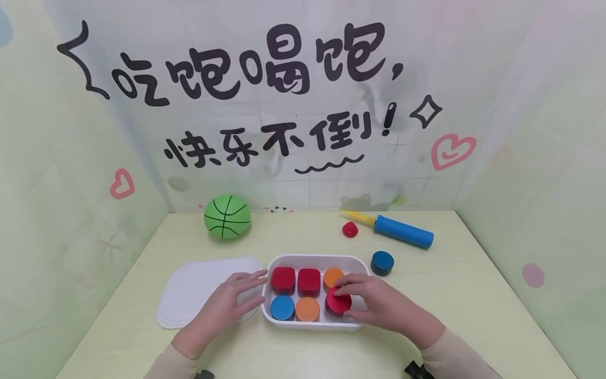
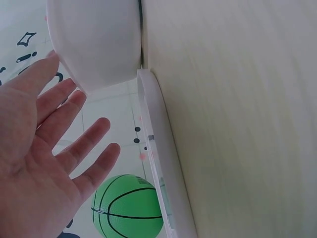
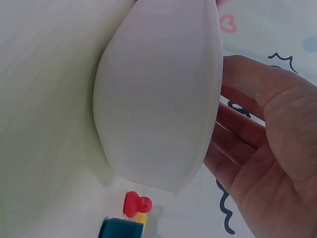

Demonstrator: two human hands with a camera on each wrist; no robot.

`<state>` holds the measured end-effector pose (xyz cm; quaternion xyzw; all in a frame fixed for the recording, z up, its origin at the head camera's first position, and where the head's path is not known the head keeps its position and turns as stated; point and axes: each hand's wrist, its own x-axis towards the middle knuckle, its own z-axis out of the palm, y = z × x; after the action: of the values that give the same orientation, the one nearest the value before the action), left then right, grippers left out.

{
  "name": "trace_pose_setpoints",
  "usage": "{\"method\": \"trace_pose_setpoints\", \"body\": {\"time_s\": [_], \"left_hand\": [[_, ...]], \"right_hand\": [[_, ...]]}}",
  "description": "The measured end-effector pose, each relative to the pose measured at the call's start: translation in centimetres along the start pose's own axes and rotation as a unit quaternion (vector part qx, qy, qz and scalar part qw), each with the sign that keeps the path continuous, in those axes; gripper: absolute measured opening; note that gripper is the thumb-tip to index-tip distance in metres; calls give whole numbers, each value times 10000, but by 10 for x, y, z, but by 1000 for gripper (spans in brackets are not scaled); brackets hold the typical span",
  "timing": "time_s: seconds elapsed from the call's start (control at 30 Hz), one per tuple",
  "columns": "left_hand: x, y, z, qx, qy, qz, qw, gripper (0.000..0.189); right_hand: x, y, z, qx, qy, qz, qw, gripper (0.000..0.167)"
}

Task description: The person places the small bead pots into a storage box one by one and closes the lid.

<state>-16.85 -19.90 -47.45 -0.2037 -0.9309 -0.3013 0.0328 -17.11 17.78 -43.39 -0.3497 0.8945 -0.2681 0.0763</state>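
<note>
A white rectangular container [image 1: 314, 326] stands on the table with coloured blocks inside. In its back row are two red square blocks [image 1: 283, 279] and an orange round block [image 1: 333, 277]. The front row has a blue round block [image 1: 282, 307], an orange round block [image 1: 307, 308] and a red round block [image 1: 338, 301]. My right hand [image 1: 374, 298] holds that red block at the container's right end; the container wall hides its fingertips in the right wrist view. My left hand [image 1: 231, 297] spreads its fingers by the left rim, above a white lid [image 1: 184, 295].
Behind the lid sits a green ball [image 1: 227, 217]. A dark blue round block [image 1: 382, 263] lies just right of the container. Farther back are a small red toy duck [image 1: 350, 229] and a blue hand pump [image 1: 402, 231] with a yellow nozzle. Printed curtains enclose the table.
</note>
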Motion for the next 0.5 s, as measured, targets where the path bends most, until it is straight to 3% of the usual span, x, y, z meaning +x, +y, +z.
{"method": "trace_pose_setpoints", "body": {"time_s": [0.5], "left_hand": [[0, 1, 0, -29, -37, -53, 10000, 47]], "right_hand": [[13, 3, 8, -335, -489, 66, 9982, 43]]}}
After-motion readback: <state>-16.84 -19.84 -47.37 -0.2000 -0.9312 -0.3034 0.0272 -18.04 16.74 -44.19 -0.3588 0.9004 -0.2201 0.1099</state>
